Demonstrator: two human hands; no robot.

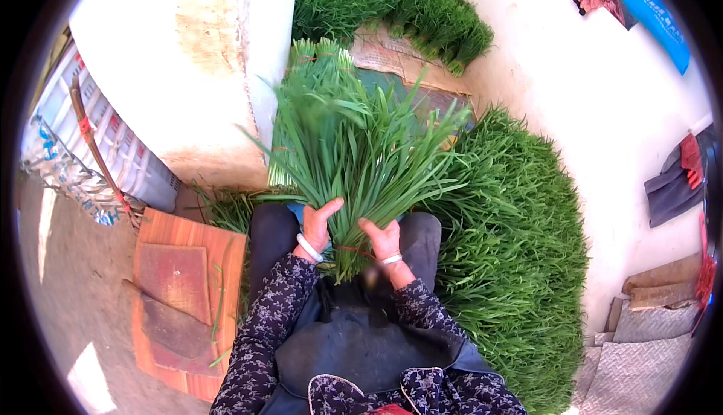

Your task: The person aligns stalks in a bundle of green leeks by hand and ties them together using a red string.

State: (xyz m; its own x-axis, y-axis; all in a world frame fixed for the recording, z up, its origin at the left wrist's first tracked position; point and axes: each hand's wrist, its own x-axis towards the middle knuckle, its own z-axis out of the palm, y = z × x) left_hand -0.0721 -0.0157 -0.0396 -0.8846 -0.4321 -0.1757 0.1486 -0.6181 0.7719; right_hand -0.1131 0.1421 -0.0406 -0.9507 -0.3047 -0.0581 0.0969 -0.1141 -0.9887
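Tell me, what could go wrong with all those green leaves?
The bunch of chive-like greens fans out above the left hand and right hand, so some might bend or slip out. The thin red tie crosses low on the stems; if it's loose, which I can't tell, the bunch might come apart. What looks like a knife lies to the person's left, so a careless reach could mean a cut.

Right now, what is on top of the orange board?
A mat, a dark knife lying across it, and loose leaves. The board under the mat is hidden, as is whatever the knife covers.
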